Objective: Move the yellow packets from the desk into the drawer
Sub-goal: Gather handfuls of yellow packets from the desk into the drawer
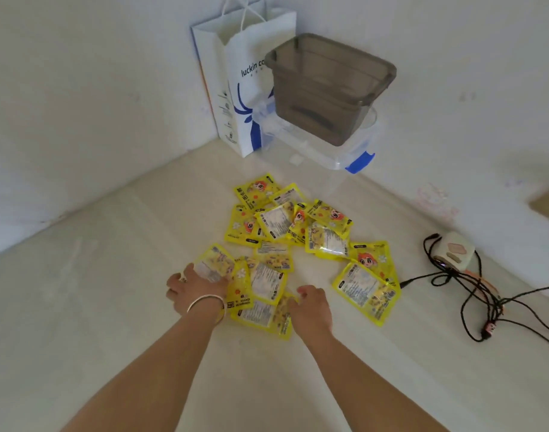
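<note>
Several yellow packets [298,238] lie scattered and overlapping in the middle of the pale desk [95,307]. My left hand [193,286], with a silver bangle on the wrist, rests on the left edge of the nearest cluster, its fingers curled around one yellow packet [214,263]. My right hand [312,308] lies palm down on the right edge of a packet [262,314] at the front of the pile, its fingers bent over it. No drawer is in view.
A white paper bag [235,88] stands in the far corner by the walls. Beside it a grey plastic bin [326,85] sits on a clear box with blue clips [357,151]. A white charger cube [453,252] with tangled black cables [472,291] lies at right.
</note>
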The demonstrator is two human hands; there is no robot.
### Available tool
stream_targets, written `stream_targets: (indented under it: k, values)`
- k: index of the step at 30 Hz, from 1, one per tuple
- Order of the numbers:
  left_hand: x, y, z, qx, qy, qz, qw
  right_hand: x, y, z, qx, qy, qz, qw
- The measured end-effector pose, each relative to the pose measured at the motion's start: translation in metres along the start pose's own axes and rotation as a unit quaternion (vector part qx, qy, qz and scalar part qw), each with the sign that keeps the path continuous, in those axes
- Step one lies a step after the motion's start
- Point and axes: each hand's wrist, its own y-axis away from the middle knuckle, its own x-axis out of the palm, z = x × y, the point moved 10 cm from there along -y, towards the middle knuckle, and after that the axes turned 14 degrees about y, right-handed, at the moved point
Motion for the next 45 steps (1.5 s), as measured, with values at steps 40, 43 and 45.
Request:
stream_targets:
  k: [40, 43, 45]
  values:
    - [0.021, 0.009, -0.028, 0.235, -0.02, 0.241, 0.941, 0.033, -0.016, 0.033, 0.135, -0.291, -0.004, 0.947]
    - [0.01, 0.005, -0.015, 0.109, 0.105, 0.202, 0.968, 0.028, -0.02, 0.021, 0.14, -0.329, -0.001, 0.934]
    - [0.013, 0.005, -0.009, 0.054, 0.131, 0.189, 0.972, 0.027, -0.022, 0.013, 0.139, -0.33, 0.004, 0.934]
